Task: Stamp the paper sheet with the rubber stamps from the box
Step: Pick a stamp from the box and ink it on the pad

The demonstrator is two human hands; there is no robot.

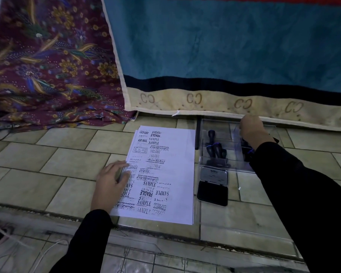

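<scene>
A white paper sheet (pixel 166 170), covered with many black stamp marks, lies on the tiled floor. My left hand (pixel 111 181) rests flat on its left edge, fingers apart. To the right stands a clear plastic box (pixel 215 125) holding several black rubber stamps (pixel 215 149). My right hand (pixel 252 131) reaches down into the far right compartment of the box; its fingertips are hidden, so whether it grips a stamp cannot be told. An open black ink pad (pixel 213 186) with a silver lid lies in front of the box.
A clear lid (pixel 244 227) lies on the floor near me, right of the sheet. A teal blanket (pixel 224 56) and a patterned maroon cloth (pixel 47 66) hang behind. A white cable (pixel 47 251) lies at lower left.
</scene>
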